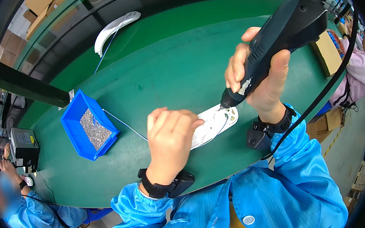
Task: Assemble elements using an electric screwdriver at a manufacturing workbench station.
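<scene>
My right hand (271,77) is wrapped round a black electric screwdriver (280,34), tilted with its tip down. That tip meets the right end of a white elongated plastic part (213,122), where small holes and bits of metal show. A thin blue-white cord (124,125) runs to this part from the left. Over the part's left end lies my left hand (171,130), fingers curled and thumb toward the right. It seems to press on or hold the part, though its fingertips are hidden beneath it.
Left of my hands stands a blue bin (76,131) of small metal screws. A second white curved part (115,28) lies at the back with its cord. At right are a cardboard box (327,54) and the screwdriver's black cable (321,94). Another person (38,215) works at far left.
</scene>
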Motion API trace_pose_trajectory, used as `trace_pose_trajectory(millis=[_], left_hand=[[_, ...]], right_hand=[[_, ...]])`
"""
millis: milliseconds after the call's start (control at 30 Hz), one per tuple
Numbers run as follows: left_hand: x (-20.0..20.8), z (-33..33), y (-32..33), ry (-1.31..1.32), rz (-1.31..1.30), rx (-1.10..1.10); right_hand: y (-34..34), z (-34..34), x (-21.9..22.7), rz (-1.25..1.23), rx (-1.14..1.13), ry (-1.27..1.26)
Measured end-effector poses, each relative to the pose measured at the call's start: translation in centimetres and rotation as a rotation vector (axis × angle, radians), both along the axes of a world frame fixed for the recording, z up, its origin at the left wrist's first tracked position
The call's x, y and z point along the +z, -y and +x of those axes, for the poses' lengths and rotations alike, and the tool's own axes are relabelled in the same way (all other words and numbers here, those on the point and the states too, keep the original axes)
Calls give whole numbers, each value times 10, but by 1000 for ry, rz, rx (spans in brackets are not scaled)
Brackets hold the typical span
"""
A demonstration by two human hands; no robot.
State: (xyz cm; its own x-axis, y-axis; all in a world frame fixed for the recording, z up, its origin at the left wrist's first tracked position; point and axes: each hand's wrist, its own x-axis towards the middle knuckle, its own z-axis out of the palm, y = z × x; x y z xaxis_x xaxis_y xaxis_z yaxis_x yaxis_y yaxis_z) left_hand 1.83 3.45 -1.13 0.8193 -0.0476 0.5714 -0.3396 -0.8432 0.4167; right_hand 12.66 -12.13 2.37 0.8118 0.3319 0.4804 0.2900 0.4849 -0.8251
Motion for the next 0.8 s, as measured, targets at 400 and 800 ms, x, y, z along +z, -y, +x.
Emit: trace_pose_trajectory(millis=[400,800], left_hand=[[13,11,28,-99,-5,-118],[19,11,23,-156,-185,-79]], right_hand=[[9,-9,14,277,129,33],[13,-13,14,343,173,71]])
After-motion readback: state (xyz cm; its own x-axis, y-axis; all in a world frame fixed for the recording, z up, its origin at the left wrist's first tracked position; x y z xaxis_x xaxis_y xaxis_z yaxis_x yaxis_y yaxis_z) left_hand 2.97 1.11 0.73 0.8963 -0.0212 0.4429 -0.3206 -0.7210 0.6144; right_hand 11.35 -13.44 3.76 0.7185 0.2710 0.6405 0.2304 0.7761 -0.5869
